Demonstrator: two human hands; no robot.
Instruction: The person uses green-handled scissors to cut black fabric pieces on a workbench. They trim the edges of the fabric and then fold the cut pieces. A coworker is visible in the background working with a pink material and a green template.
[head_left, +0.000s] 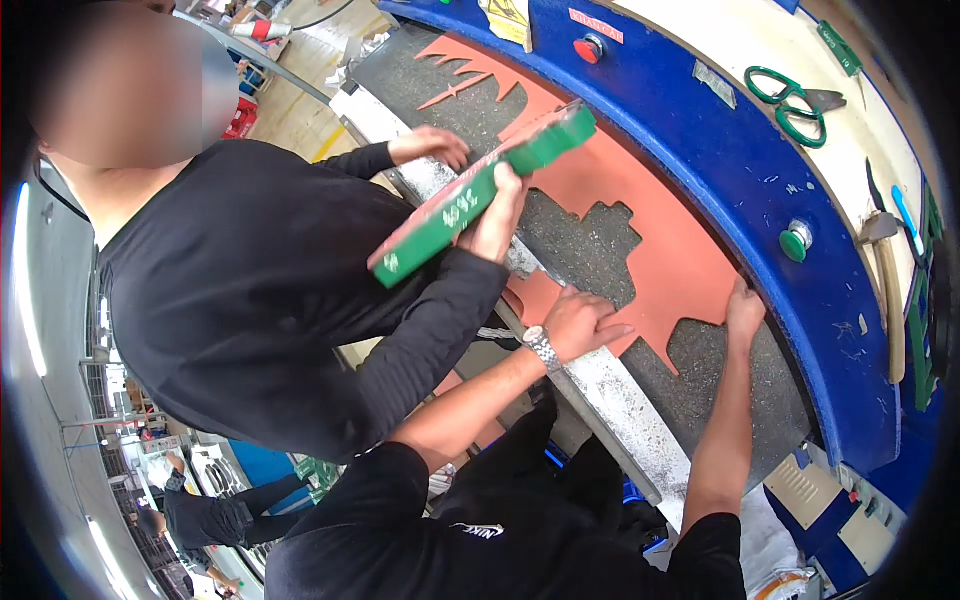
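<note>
A salmon-red sheet with shaped cut-outs lies on the dark, speckled bed of a blue machine. My left hand, a metal-band watch at its wrist, rests at the sheet's near edge with its fingers apart. At the right edge of the sheet, my right hand is closed on the margin. Beside me on the left, a person in a black top holds a long green cutting die tilted over the sheet. That person's other hand is above the near side of the bed.
The blue machine beam curves along the far side, bearing a red button and a green button. Green-handled scissors and a hammer lie on its pale top. A whitish metal rail runs along the near edge.
</note>
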